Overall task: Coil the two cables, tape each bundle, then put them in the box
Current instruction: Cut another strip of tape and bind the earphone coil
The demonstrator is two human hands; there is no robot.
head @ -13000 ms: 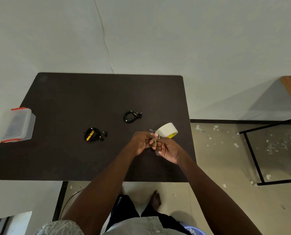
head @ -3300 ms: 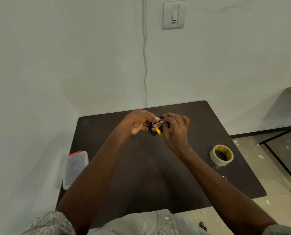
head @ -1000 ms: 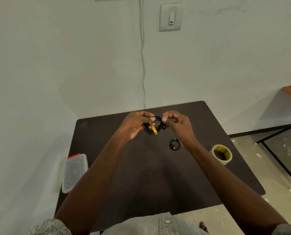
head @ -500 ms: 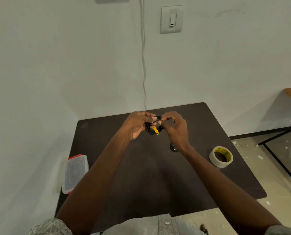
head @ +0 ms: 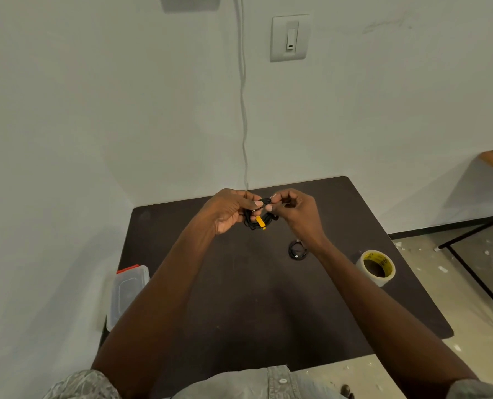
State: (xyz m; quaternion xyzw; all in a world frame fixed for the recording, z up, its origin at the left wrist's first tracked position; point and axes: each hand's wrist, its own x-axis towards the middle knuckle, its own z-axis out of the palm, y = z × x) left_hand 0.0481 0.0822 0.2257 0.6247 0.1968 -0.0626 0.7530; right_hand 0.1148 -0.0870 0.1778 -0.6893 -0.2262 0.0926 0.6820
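Head view, 1 moment. Landmark: the dark desk [head: 239, 306], set against a pale wall.

(a) Left hand [head: 228, 210], held above the desk's far centre. Its grip is curled, thumb & fingertips pinching the left side of a black cable bundle [head: 258, 218].

(b) Right hand [head: 295, 210], just beside the left, same height over the desk. Its grip is curled too, thumb & forefinger pinching the bundle's upper right edge. Whether tape lies between the fingers: cannot tell.

(c) The black cable bundle hangs between the 2 hands, clear of the desk top. A yellow strip [head: 261, 222] crosses its lower part.

(d) 2nd cable coil [head: 297, 250], black, smaller, lying flat on the desk right of centre, just under the right wrist & partly hidden by it. Taped or not: too small to tell.

(e) Tape roll [head: 377, 267], pale w/ yellow inner core, lying on the desk near its right edge, well apart from the hands.

(f) Clear plastic box [head: 128, 295] w/ a red clip, lid on, at the desk's left edge, well apart from both coils.

(g) Wall switch [head: 289, 38] & a thin white cord [head: 243, 110] on the wall behind the desk's far edge; the cord runs down toward the desk.
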